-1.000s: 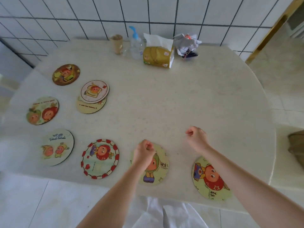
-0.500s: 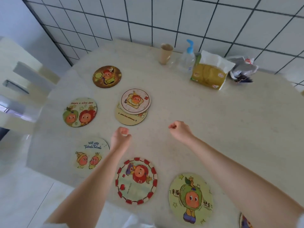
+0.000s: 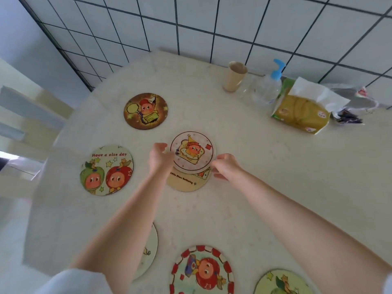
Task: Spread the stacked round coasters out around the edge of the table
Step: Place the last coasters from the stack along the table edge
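Remaining stack sat inboard on the table, directly ahead of both forearms, at 12 o'clock from the person. It looked like two coasters: top coaster with a toast-and-hat cartoon, offset toward 12 o'clock over a lower coaster whose printed edge poked out at 6 o'clock. Round discs, so no long axis; only the offset mattered.

Left hand was at the stack's 9 o'clock rim, fingers curled and touching or nearly touching the top coaster's edge. Right hand was at 4 o'clock of the stack, fingertips at the rim where the two discs overlapped. Hands were apart, one either side of the stack; whether either had actually pinched a disc, cannot tell. Both looked equally near.

Already laid out: brown coaster at 11 o'clock of the stack, "Have a nice day" coaster at 9 o'clock, red-bordered coaster near the front edge.

Judgement: next move needed the top disc peeled off the lower one, probably the right hand lifting at the overlap while the left steadied.
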`<act>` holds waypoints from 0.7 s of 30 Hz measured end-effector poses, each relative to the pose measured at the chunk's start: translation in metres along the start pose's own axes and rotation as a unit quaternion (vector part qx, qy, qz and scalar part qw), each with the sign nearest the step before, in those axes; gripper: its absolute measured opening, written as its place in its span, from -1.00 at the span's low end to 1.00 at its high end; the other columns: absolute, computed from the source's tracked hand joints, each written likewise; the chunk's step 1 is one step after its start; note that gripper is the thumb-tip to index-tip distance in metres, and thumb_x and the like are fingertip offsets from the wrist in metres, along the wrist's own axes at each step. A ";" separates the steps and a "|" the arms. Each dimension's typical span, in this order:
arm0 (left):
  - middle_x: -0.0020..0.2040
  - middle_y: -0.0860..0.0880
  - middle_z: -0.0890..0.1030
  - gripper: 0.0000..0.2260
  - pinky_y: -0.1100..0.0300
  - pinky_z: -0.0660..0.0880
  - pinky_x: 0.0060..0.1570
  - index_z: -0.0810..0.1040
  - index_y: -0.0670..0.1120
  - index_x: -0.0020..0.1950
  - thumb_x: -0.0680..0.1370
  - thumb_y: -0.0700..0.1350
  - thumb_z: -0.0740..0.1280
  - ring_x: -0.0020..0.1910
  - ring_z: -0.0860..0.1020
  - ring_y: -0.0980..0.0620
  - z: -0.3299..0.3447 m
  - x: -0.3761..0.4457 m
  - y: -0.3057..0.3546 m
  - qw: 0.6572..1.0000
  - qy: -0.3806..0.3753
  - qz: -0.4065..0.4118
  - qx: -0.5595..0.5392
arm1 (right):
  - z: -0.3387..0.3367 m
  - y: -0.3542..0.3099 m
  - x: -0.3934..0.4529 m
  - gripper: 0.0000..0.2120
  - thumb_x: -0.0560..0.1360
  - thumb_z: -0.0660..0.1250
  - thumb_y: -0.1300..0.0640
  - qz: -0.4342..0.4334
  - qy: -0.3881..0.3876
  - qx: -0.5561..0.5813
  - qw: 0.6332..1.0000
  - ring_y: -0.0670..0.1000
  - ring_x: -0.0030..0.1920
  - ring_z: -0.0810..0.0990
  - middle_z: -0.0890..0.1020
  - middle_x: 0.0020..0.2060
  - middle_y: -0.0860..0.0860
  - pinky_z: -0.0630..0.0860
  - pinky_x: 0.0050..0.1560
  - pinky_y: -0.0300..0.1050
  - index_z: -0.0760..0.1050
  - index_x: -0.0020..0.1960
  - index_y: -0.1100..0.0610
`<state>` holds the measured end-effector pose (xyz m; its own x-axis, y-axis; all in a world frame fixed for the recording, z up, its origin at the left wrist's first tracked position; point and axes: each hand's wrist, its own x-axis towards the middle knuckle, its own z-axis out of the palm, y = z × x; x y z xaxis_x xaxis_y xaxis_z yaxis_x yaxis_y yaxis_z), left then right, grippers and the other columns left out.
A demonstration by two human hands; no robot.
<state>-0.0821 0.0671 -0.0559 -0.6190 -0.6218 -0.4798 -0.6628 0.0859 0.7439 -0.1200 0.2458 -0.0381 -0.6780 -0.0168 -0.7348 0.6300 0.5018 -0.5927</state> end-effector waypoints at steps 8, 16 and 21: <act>0.10 -0.03 0.57 -0.68 0.13 0.47 -0.02 0.50 -0.06 0.17 0.44 -0.29 0.23 0.09 0.53 -0.03 0.008 0.017 0.007 0.994 0.006 -0.016 -0.110 | 0.005 -0.015 0.023 -0.89 0.46 0.31 0.30 0.046 0.000 0.093 0.995 0.06 -0.22 0.62 0.69 -0.09 0.17 0.66 -0.01 0.00 0.60 -0.07 0.20; -0.17 0.05 0.52 -0.66 0.30 0.38 -0.37 0.49 -0.03 0.22 0.46 -0.17 0.41 -0.26 0.50 0.17 -0.002 0.013 0.003 0.993 -0.009 -0.017 -0.120 | 0.017 -0.025 0.016 -0.85 0.42 0.27 0.32 0.009 -0.017 0.131 0.991 0.10 -0.18 0.55 0.59 -0.13 0.15 0.55 -0.18 -0.05 0.49 -0.03 0.19; -0.29 0.02 0.55 -0.84 0.25 0.39 -0.35 0.63 0.02 -0.12 0.42 -0.24 0.38 -0.33 0.47 0.05 -0.012 -0.009 -0.028 0.994 -0.022 -0.035 -0.105 | 0.029 0.003 0.000 -0.81 0.33 0.27 0.36 -0.037 0.003 0.049 0.998 0.09 -0.17 0.48 0.52 -0.21 0.08 0.42 -0.18 -0.05 0.49 -0.07 0.20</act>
<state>-0.0530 0.0612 -0.0672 -0.5952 -0.5851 -0.5509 -0.6054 -0.1243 0.7862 -0.1073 0.2222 -0.0496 -0.7264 -0.0451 -0.6858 0.6119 0.4117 -0.6753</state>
